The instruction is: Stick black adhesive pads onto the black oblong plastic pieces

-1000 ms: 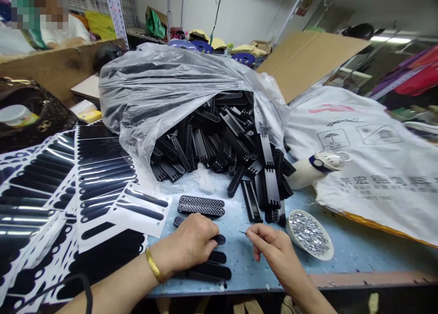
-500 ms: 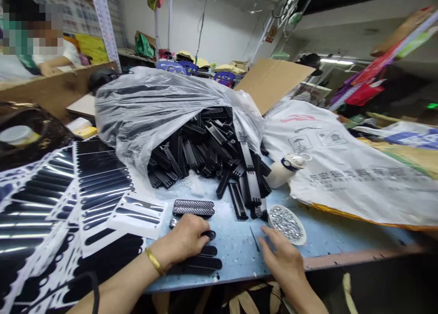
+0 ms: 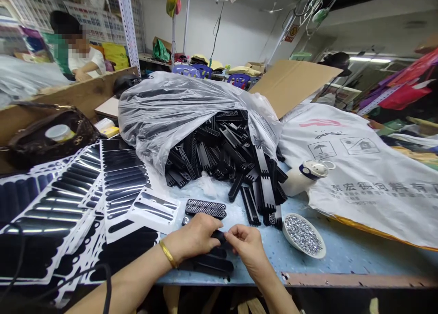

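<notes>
At six o'clock in the view, a bare left hand (image 3: 196, 236) grips a black strip (image 3: 219, 235) between thumb and curled fingers. The right hand (image 3: 249, 246) pinches narrowly at its end; whatever its fingertips hold is hidden. A bowl of metal bits (image 3: 304, 235) sits at the strip's three o'clock, patterned black pieces (image 3: 205, 208) at eleven.
</notes>
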Motion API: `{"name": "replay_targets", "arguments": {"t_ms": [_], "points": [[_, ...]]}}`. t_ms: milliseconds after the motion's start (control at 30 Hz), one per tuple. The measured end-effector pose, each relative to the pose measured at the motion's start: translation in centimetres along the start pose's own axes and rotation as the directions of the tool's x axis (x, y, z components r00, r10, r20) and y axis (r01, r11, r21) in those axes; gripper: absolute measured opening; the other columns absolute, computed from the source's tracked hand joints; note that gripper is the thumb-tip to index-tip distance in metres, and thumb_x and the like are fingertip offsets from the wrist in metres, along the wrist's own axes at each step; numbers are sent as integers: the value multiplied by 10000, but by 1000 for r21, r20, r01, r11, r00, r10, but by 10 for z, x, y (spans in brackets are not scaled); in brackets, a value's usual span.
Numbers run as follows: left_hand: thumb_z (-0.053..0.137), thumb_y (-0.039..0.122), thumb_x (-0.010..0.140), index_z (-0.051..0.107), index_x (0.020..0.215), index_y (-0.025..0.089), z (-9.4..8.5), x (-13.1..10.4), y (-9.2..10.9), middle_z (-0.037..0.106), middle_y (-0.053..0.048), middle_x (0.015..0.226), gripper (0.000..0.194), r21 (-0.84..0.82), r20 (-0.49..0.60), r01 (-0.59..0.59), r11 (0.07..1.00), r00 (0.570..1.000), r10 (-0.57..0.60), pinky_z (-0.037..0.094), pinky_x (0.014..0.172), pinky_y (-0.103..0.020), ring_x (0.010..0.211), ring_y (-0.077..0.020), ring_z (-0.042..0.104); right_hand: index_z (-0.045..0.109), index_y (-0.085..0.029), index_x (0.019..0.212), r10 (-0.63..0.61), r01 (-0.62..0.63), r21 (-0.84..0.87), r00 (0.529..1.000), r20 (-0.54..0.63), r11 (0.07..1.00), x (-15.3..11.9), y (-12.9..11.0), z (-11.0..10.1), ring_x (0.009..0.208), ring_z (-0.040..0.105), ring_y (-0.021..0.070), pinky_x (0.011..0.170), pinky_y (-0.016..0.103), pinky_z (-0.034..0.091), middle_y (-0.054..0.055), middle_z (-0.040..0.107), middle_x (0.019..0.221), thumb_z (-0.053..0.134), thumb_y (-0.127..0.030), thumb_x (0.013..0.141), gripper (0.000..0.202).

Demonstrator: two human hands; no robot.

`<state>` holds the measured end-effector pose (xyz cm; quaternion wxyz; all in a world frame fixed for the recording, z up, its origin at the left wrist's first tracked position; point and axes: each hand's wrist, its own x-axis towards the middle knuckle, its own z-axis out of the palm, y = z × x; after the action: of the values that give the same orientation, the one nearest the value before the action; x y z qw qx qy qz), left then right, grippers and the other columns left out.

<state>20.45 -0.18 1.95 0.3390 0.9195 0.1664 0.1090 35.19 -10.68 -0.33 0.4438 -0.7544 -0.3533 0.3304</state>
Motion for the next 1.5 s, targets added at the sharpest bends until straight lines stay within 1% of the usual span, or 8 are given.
{"name": "replay_targets", "arguments": {"t_ms": [167,300,400,467,767,933,1100,1500], "points": [[510,26,823,600,689,166,-22,-28,-6,641,-31,703,214,149,-208,-133,980,965,162,456,689,-282,703,-174,609,547,-195,459,43,-43,34,999,-2,999,0,-4,-1,361,398,94,394,236,291,-37,460,383,688,-460,552,315],[456,41,852,620,793,157,-14,-58,-11,692,-99,836,209,342,-310,-129,931,920,241,499,769,-406,874,-265,647,555,-193,441,52,-52,46,999,-9,998,2,-10,3,347,399,91,383,235,292,-28,477,378,679,-453,535,303],[488,112,883,625,1034,122,-1,-74,-10,683,-175,1135,203,406,-299,-121,906,919,257,485,925,-541,1205,-372,553,543,-195,420,53,-52,58,999,-11,997,3,-13,6,330,381,85,367,228,279,-35,455,354,682,-432,509,289],[486,136,901,604,1118,101,5,-79,-10,649,-191,1231,250,411,-295,-114,904,922,251,459,995,-570,1306,-382,477,522,-197,399,48,-47,67,999,-10,997,2,-18,7,319,372,82,357,222,266,-36,443,338,687,-411,493,286],[469,144,912,630,1080,121,6,-80,-12,650,-142,1273,234,320,-254,-111,941,947,198,445,1053,-530,1323,-357,478,566,-193,471,-84,79,143,996,29,987,-9,-57,10,381,429,97,393,228,336,-28,493,407,717,-420,587,297],[456,149,917,613,1103,118,7,-82,-9,633,-168,1295,245,322,-242,-93,942,954,177,472,967,-570,1318,-391,474,522,-201,421,-48,52,136,998,-29,989,2,-43,2,356,403,89,373,227,324,-31,474,387,709,-403,555,306],[416,121,935,597,1129,105,2,-85,-10,633,-198,1288,265,333,-232,-123,935,950,208,516,879,-501,1314,-372,488,516,-204,416,-4,10,101,999,-55,995,5,-21,-1,339,415,98,364,235,327,-27,478,381,698,-420,542,309],[432,101,917,608,1162,135,3,-86,-16,653,-177,1267,304,273,-282,-146,951,933,224,469,1014,-485,1310,-305,509,536,-209,437,-21,20,-4,999,-46,1000,16,-9,-4,358,423,109,379,236,314,-29,473,360,698,-460,560,323]]}}
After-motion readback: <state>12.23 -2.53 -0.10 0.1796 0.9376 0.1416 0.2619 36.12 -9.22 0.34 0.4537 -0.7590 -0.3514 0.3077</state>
